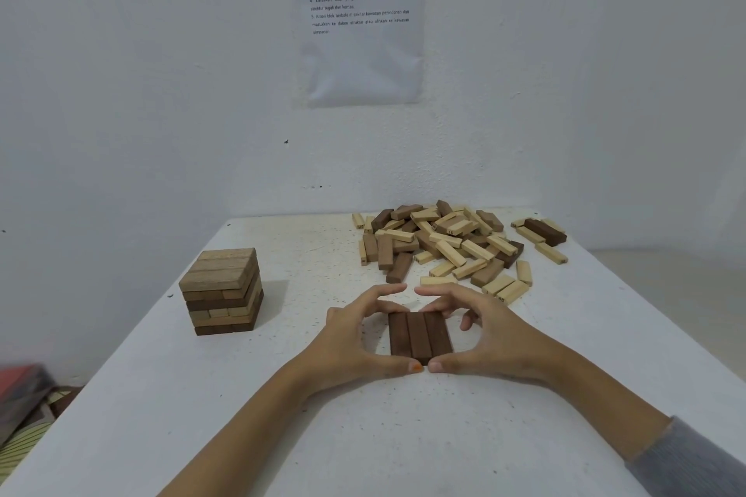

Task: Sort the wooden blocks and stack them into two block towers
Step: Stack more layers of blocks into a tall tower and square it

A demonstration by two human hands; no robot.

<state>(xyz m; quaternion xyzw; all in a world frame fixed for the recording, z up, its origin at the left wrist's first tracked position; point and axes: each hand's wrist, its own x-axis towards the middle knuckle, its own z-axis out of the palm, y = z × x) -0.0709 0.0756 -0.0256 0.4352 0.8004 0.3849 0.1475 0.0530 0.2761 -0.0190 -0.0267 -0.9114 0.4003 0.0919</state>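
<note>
Blocks, three dark ones, lie side by side in a row (420,337), flat on the table (282,416); I take this for the base layer of a second tower. At the row's near end the two thumbs (403,366) meet and press the block ends. The left hand (347,339) curves round the row's left side and the right hand (496,335) round its right, fingers bent to its far end, so both are cupped narrowly on the row. To do this well, squeeze evenly until the ends sit flush and no gaps show, without lifting. Left of the row, well apart, stands a tower (222,291). Beyond the row, to the right, lies the mixed pile (444,242). Far behind hangs a printed sheet (361,20).
</note>
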